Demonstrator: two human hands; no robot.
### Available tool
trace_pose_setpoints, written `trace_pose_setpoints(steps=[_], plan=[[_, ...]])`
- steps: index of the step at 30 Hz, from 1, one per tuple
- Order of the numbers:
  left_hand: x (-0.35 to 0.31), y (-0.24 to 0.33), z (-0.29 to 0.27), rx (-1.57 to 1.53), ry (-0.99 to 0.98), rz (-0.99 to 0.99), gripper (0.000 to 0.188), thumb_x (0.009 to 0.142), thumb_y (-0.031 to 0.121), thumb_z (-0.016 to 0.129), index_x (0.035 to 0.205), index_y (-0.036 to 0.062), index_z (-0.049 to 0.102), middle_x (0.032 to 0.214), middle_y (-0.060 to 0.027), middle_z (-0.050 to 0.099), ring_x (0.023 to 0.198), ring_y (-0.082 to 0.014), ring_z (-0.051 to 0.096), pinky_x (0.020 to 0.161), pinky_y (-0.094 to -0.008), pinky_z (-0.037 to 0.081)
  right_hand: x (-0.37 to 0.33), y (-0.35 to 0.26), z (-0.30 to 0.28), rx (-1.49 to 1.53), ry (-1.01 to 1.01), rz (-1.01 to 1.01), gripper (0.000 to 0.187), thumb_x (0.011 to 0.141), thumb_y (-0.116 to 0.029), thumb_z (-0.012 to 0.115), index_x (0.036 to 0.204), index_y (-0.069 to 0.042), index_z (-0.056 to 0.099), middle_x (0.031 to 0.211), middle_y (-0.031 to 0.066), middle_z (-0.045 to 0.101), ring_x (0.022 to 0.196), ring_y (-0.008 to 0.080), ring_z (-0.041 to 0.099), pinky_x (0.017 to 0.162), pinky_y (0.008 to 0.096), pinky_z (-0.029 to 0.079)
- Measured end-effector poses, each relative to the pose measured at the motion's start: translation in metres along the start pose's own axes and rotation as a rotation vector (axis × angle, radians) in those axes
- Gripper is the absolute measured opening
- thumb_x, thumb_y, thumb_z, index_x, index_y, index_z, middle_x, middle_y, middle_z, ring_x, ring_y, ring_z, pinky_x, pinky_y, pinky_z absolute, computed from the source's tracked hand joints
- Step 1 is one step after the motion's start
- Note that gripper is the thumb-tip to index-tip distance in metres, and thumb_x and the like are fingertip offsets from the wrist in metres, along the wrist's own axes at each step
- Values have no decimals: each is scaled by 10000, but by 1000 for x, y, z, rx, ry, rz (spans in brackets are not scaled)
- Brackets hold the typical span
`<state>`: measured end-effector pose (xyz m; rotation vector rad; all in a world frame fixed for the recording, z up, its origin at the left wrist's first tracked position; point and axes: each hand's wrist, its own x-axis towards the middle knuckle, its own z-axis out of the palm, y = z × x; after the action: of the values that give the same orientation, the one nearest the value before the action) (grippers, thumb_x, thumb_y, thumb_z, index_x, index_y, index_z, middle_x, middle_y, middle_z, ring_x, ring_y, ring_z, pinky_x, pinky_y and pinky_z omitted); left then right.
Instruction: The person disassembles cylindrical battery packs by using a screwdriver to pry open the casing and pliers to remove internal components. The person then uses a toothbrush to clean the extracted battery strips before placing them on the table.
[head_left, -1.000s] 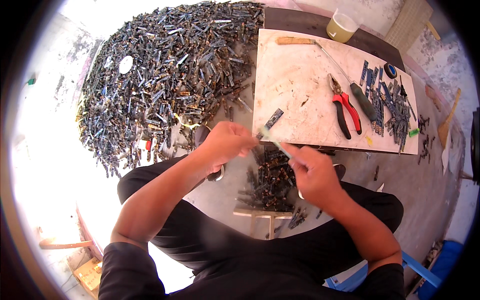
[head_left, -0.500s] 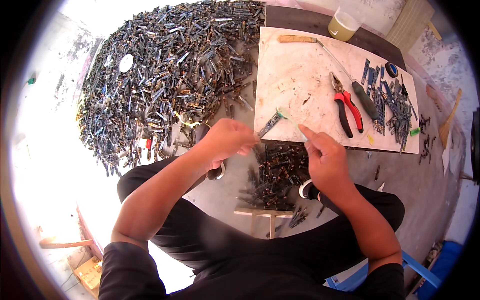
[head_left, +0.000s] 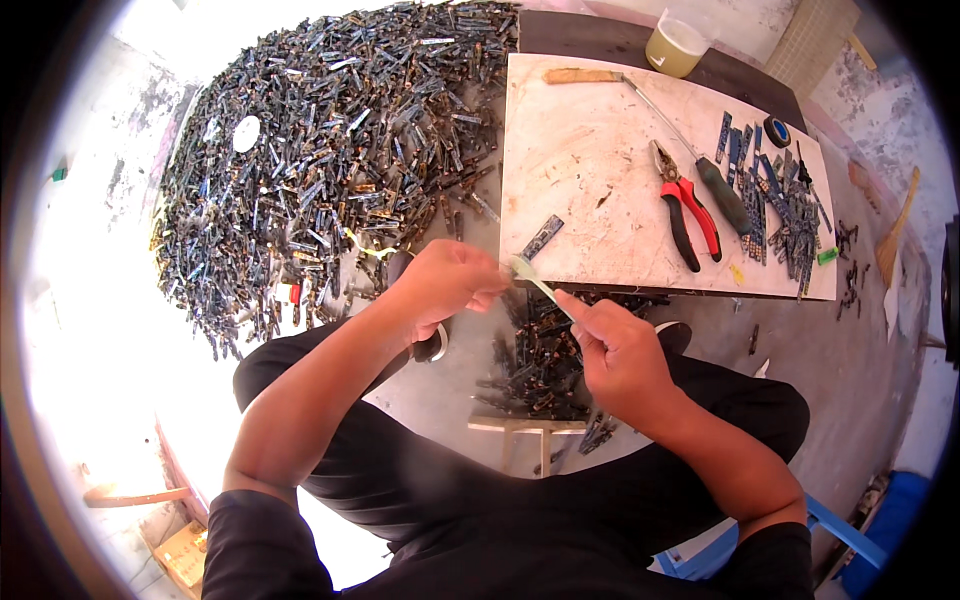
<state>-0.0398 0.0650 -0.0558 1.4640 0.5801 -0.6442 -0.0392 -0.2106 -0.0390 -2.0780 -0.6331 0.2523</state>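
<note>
My left hand [head_left: 455, 283] is closed by the front left corner of a white board [head_left: 570, 140]. A dark, narrow, patterned strip [head_left: 543, 236] slants up and away from its fingertips, over the board. Closed around a slim, pale green brush-like tool [head_left: 540, 284] is my right hand [head_left: 622, 355]. The tool's wider pale head meets the near end of the strip, beside my left fingertips. Blur and fingers hide that end of the strip, and the tool's exact kind is unclear.
Red-and-black pliers [head_left: 685, 205], a dark-handled tool [head_left: 725, 197] and several dark strips [head_left: 795, 230] lie on the board. A cup of yellowish liquid [head_left: 676, 46] stands behind. A large heap of dark pieces [head_left: 330, 150] spreads left; a smaller pile [head_left: 545, 370] lies between my feet.
My right hand has moved down and left, bringing the pale tool's head from the strip's far end to its near end. My left hand stays nearly in place.
</note>
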Motion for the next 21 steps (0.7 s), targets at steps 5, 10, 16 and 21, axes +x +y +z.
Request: trace_pose_setpoints(steps=[5, 10, 16, 21], plan=[[1, 0, -1, 19, 23, -20, 146, 961, 107, 796, 846, 34, 744, 784, -14, 701, 689, -97, 669, 701, -257, 571, 16, 7, -13, -86, 98, 63, 474, 909, 81, 609, 1341, -55, 744, 848, 193, 615, 783, 391, 645, 719, 451, 524], [1, 2, -2, -8, -26, 4, 135, 958, 98, 797, 854, 28, 748, 783, -20, 705, 689, -100, 672, 698, -258, 571, 4, 4, -3, -67, 0, 21, 467, 918, 82, 608, 1348, -47, 736, 868, 201, 632, 780, 390, 647, 721, 446, 525], [3, 0, -2, -3, -19, 9, 138, 955, 99, 801, 850, 26, 748, 780, -22, 702, 685, -98, 669, 691, -257, 568, 11, 0, -8, -48, 40, 67, 450, 941, 67, 612, 1363, -44, 727, 875, 197, 641, 798, 372, 671, 758, 435, 542], [1, -2, -3, 3, -20, 27, 136, 954, 101, 802, 855, 24, 750, 786, -21, 706, 684, -97, 666, 691, -256, 567, 19, 2, -15, -101, 75, 132, 419, 957, 47, 633, 1360, -31, 720, 856, 188, 630, 781, 374, 646, 757, 433, 534]])
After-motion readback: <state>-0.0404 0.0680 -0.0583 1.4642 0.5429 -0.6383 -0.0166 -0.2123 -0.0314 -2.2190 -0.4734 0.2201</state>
